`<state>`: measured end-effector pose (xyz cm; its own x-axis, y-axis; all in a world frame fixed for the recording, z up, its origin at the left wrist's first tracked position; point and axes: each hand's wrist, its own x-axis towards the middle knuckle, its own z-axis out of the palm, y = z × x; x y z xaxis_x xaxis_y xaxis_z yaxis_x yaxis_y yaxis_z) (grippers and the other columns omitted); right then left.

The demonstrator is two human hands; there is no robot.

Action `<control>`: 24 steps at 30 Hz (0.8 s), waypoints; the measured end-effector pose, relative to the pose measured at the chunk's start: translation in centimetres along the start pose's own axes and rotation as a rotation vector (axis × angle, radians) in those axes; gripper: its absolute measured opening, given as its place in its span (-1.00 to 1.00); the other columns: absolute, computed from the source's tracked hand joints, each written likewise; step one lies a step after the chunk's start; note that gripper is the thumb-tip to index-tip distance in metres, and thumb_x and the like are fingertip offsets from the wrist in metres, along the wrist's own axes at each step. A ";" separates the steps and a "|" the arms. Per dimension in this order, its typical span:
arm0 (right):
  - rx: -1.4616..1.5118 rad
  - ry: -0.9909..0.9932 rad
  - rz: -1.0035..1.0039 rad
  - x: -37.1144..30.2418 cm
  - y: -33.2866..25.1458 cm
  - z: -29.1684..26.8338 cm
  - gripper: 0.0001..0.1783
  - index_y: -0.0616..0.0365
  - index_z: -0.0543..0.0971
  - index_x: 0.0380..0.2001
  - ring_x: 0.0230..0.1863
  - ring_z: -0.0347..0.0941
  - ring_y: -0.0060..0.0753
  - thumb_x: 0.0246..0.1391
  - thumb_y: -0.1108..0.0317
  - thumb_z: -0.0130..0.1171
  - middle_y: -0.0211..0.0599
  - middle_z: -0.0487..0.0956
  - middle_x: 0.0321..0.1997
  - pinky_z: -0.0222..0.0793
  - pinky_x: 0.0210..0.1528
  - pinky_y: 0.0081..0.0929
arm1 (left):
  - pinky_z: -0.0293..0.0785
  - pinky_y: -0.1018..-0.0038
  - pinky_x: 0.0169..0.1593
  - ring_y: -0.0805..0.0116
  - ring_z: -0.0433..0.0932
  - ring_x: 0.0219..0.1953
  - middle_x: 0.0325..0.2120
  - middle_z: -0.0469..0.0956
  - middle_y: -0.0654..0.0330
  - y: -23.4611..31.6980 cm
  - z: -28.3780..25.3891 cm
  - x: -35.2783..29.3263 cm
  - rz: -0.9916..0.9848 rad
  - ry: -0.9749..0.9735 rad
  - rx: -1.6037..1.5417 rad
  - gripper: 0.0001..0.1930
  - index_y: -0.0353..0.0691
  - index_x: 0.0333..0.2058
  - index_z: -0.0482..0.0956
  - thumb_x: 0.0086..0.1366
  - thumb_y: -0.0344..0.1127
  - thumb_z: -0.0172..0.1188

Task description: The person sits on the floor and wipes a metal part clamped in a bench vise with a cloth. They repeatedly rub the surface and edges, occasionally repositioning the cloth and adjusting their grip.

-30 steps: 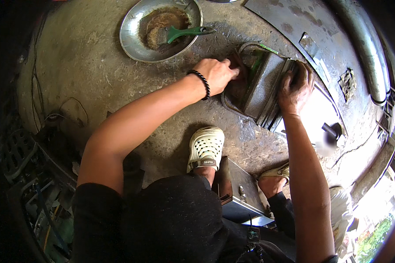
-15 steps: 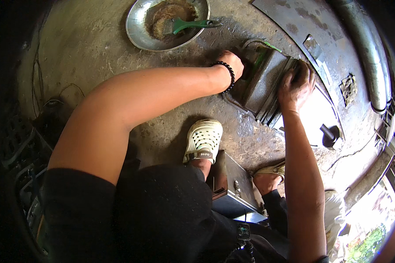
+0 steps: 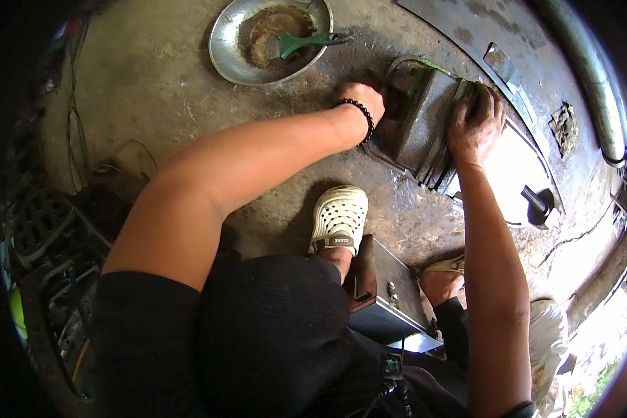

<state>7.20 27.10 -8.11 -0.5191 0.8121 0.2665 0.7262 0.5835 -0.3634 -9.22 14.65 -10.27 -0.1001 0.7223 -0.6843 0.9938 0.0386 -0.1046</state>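
A heavy dark metal block with traces of green paint, which looks like a machine vise point(image 3: 432, 115), lies on the stained floor in front of me. My left hand point(image 3: 362, 99), with a black bead bracelet at its wrist, is closed in a fist at the vise's left end. What those fingers hold, if anything, is hidden. Dark smudges mark my right hand point(image 3: 475, 132), whose fingers are curled over the vise's right edge and grip it. Beside that hand is a glaring, bright flat surface point(image 3: 512, 171), with a threaded bolt point(image 3: 534, 200) standing at its near corner.
A round metal pan point(image 3: 219, 49) holds brown residue and a green-handled brush point(image 3: 306, 43). At the far right are a metal sheet point(image 3: 460, 33), a crumpled scrap point(image 3: 564, 130) and a long metal cylinder point(image 3: 592, 83). A metal box point(image 3: 400, 282) sits between my feet.
The whole view has shifted slightly, so most things appear farther right. Both hands keep their places at the vise, with no clear change of grip.
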 end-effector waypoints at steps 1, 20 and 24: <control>-0.013 0.010 -0.006 0.0 0.0 0.0 -0.56 -0.01 0.57 0.05 0.22 0.37 -0.08 0.06 0.22 0.11 -0.20 0.51 0.14 0.19 0.30 -0.14 | 0.60 0.21 -0.22 0.29 0.67 -0.08 -0.15 0.71 0.30 -0.1 -0.2 -0.5 -0.003 -0.052 0.030 -0.76 -0.02 -0.12 0.73 0.30 -0.28 0.15; -0.012 0.000 -0.014 0.1 0.2 0.2 -0.54 0.02 0.57 0.04 0.19 0.39 -0.03 0.03 0.23 0.10 -0.18 0.53 0.11 0.20 0.29 -0.14 | 0.63 0.20 -0.11 0.09 0.69 -0.15 -0.20 0.70 0.04 -2.4 0.7 -0.1 0.192 0.145 -0.167 -0.70 -0.20 -0.24 0.73 0.33 -0.32 -0.02; -0.038 -0.003 -0.015 0.1 0.2 0.2 -0.53 0.01 0.57 0.05 0.20 0.38 -0.04 0.03 0.22 0.11 -0.19 0.52 0.13 0.19 0.30 -0.14 | 0.63 0.24 -0.17 0.13 0.70 -0.22 -0.30 0.72 0.10 -1.3 -0.3 0.5 0.225 0.181 -0.113 -0.78 -0.16 -0.34 0.75 0.24 -0.31 0.10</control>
<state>7.25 27.29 -8.38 -0.5315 0.8032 0.2689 0.7347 0.5951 -0.3256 -10.59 15.12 -10.29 0.1237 0.8324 -0.5402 0.9901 -0.0674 0.1228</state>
